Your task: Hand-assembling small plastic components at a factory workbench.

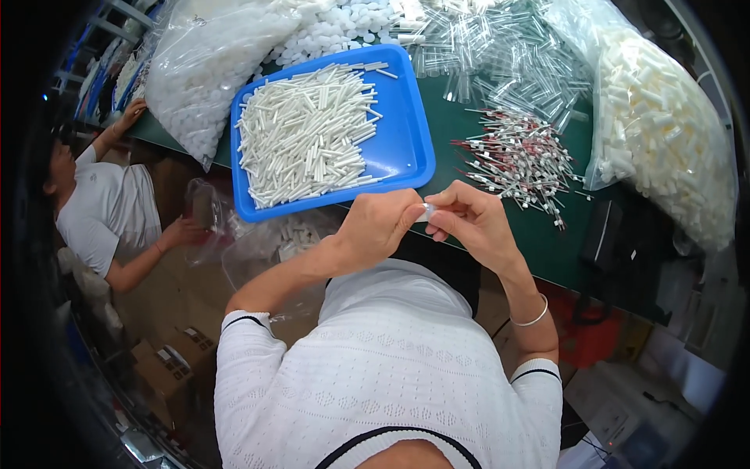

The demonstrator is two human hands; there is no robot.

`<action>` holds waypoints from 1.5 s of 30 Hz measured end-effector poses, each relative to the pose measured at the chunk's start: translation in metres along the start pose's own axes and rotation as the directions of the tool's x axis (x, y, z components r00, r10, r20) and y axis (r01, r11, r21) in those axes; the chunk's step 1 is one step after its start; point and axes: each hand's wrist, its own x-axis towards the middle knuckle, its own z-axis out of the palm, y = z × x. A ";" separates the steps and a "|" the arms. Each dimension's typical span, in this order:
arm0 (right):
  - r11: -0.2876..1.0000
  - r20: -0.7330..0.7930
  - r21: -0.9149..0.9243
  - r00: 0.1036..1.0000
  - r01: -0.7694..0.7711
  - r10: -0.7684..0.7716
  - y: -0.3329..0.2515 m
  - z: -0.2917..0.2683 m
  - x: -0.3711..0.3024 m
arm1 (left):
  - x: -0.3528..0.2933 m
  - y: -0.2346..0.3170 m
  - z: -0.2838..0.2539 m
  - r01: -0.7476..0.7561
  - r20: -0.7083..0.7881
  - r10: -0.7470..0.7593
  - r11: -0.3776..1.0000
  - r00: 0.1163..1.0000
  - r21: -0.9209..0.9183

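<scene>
My left hand (376, 223) and my right hand (475, 224) meet in front of my body, by the near edge of the green table. Between their fingertips is a small whitish, partly see-through piece (426, 212); the fingers cover most of it, so its exact kind is hidden. Both hands are closed on it, thumbs and fingers pinching. Just beyond my left hand stands a blue tray (400, 160) with many short white rods (305, 133). Past my right hand lies a heap of small white-ended parts with red wires (522, 160).
Clear tubes (500, 59) and translucent white caps (336, 33) lie in piles at the back. A bag of white cylinders (660, 133) stands at the right, a bag of translucent pieces (205, 74) at the left. Another person (109, 203) sits at far left. A black box (603, 234) is at right.
</scene>
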 end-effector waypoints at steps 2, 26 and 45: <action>1.000 -0.004 -0.014 1.000 -0.002 0.002 0.002 0.006 -0.002 | -0.003 -0.001 0.000 -0.004 -0.022 0.005 0.999 1.000 0.047; 0.916 -0.030 0.334 0.974 0.221 -0.224 0.025 0.004 -0.002 | 0.005 0.006 -0.003 0.502 0.481 -0.216 0.613 0.850 -0.611; 0.411 -0.011 -0.789 0.658 0.457 -0.753 0.033 0.020 -0.006 | 0.000 0.003 0.049 0.427 0.441 -0.185 -0.111 0.878 -0.898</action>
